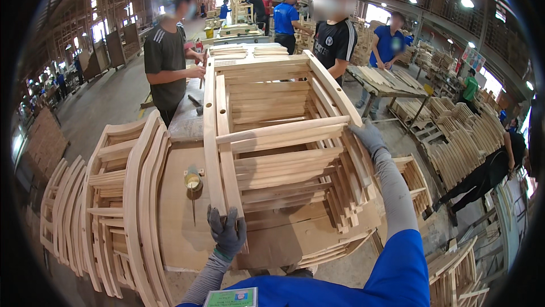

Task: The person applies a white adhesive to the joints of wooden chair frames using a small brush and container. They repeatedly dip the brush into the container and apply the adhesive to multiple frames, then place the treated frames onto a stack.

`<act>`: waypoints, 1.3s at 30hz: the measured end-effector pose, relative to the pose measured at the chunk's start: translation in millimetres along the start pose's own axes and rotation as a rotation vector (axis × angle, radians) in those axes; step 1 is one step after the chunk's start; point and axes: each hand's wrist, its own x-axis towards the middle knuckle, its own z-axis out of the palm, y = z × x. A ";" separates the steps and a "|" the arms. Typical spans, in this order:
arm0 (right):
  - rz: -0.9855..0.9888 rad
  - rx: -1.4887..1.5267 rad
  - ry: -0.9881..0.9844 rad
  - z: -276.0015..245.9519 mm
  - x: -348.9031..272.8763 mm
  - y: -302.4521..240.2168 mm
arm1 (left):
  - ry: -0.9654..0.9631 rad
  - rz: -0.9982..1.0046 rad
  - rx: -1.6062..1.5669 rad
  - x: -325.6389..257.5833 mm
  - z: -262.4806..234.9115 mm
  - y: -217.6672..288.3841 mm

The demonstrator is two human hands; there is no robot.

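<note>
A pale wooden chair-back frame [284, 131], with curved side rails joined by cross rails, tops a stack of similar frames [284, 173] in front of me. My left hand [228, 232], in a grey glove, is closed round the near end of the left side rails. On the opposite side, my right hand [370, 138], also gloved, grips the near end of the top frame's right rail. Its fingertips are partly hidden beneath the wood. Left of the stack, a small cup [193, 181] of yellowish stuff with a thin stick sits on the cardboard-covered table [176, 216].
More frames [128, 193] stand stacked close on the left, others [414, 185] at the right. A dark hand tool [196, 104] lies on the table's far left. One person [167, 57] stands beyond it; another [336, 37] stands behind the stack. A slat-covered workbench [386, 80] is farther right.
</note>
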 end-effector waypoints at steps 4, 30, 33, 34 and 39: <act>0.003 -0.002 0.011 0.9 -2.1 -1.7 | 0.017 0.110 0.078 7.3 -3.6 -0.5; 0.019 0.028 0.005 -1.7 -6.1 -6.0 | 0.023 0.035 0.014 -2.8 5.8 -5.5; 0.016 0.009 0.005 -2.4 -3.9 -0.8 | 0.028 0.017 -0.022 -3.4 8.3 -5.8; 0.006 0.023 0.002 -0.6 -3.6 -1.8 | 0.026 0.009 -0.021 -4.3 7.8 -6.0; -0.009 0.071 0.003 6.9 -1.3 -4.6 | 0.025 0.002 -0.014 -6.9 4.8 -8.2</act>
